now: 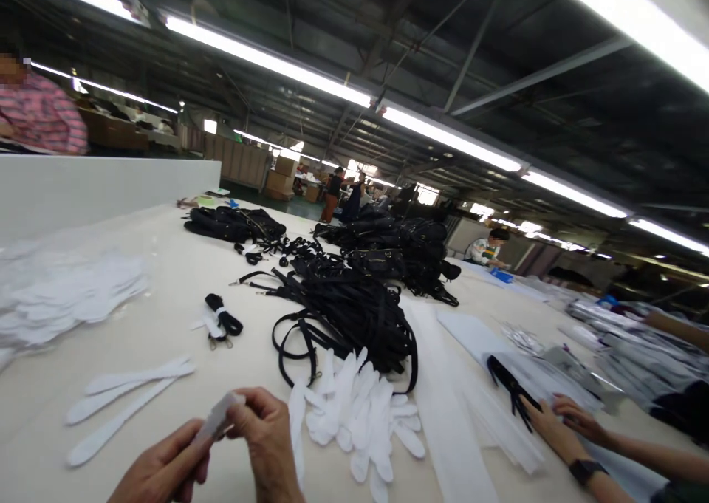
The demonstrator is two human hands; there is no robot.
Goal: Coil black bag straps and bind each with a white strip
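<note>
Close to the table's front edge, my left hand (169, 462) is closed around the lower end of a folded white strip (218, 416). My right hand (266, 433) pinches the strip's upper end between thumb and fingers. Left of my hands lie a few flat white strips with rounded ends (125, 407). To the right is a loose heap of similar white pieces (360, 411). Beyond my hands rests a coiled black strap with metal clips and a white band round it (223, 317). A large pile of black straps (354, 311) lies past the white heap.
Black bags (388, 248) are stacked at the far side. Clear plastic with white pieces (72, 289) lies at left. At right, a co-worker's hands (559, 422) handle a black item (509, 385) over white sheets. Other people stand farther off; a low white partition (105, 185) borders the left.
</note>
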